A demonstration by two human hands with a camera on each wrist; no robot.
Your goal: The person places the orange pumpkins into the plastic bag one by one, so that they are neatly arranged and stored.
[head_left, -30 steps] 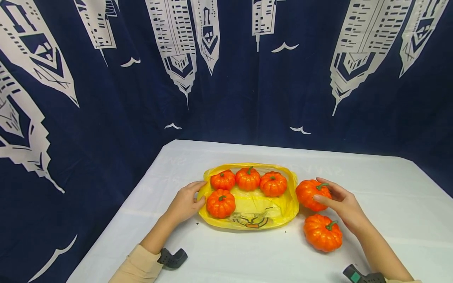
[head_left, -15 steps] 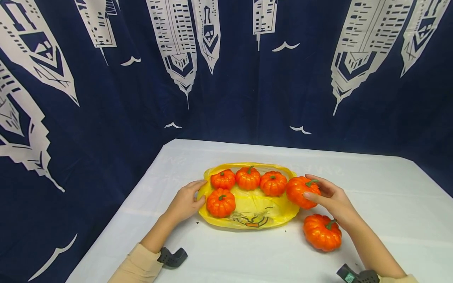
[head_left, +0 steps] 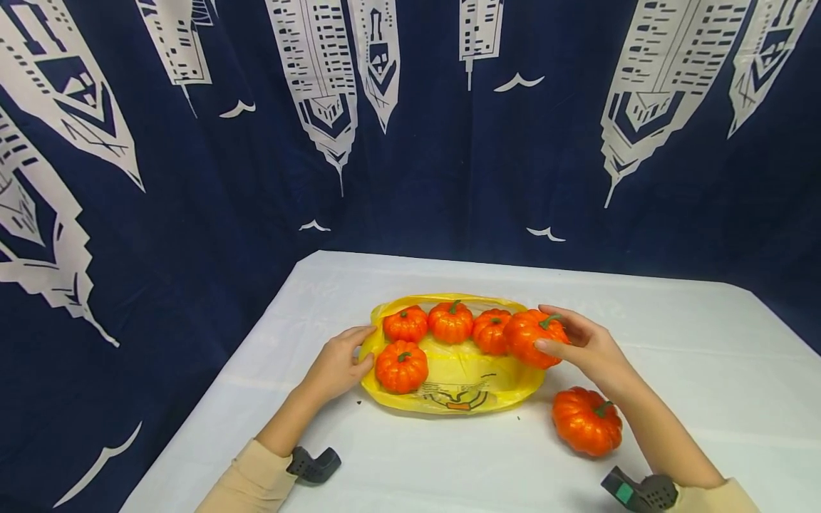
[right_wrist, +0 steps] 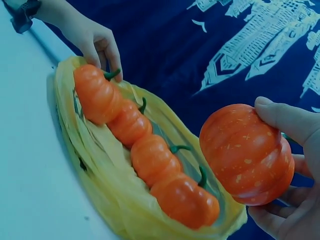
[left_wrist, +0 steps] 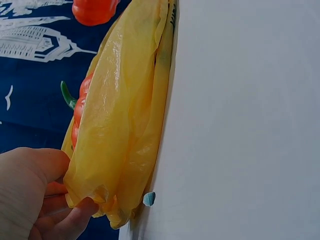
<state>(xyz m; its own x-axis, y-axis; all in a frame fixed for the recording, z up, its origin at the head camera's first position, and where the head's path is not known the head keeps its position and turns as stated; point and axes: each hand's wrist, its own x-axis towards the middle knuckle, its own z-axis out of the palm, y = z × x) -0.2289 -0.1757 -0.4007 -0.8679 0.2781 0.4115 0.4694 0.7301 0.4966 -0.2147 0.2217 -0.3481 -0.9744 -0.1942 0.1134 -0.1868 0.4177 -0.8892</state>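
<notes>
A yellow plastic bag point(head_left: 449, 399), its mouth spread wide, lies on the table with several small orange pumpkins point(head_left: 401, 367) inside. At the bag's left end, my left hand point(head_left: 340, 363) holds the rim between thumb and fingers; the left wrist view shows the thin yellow film point(left_wrist: 115, 125) by those fingers. My right hand point(head_left: 586, 349) grips another orange pumpkin point(head_left: 534, 338) by its sides, over the bag's right end. In the right wrist view this held pumpkin point(right_wrist: 245, 155) appears speckled, clear of the bag's row of pumpkins. Its underside overlaps the bag's right rim in the head view.
One more orange pumpkin point(head_left: 586, 422) rests on the white table point(head_left: 449, 470), right of the bag and close to my right forearm. Behind the table hangs a dark blue curtain point(head_left: 417, 192) with white buildings. Each wrist wears a black band point(head_left: 314, 467).
My right hand has carried its pumpkin leftward and slightly up, from beside the bag to over its right end. The left hand stays at the bag's left rim.
</notes>
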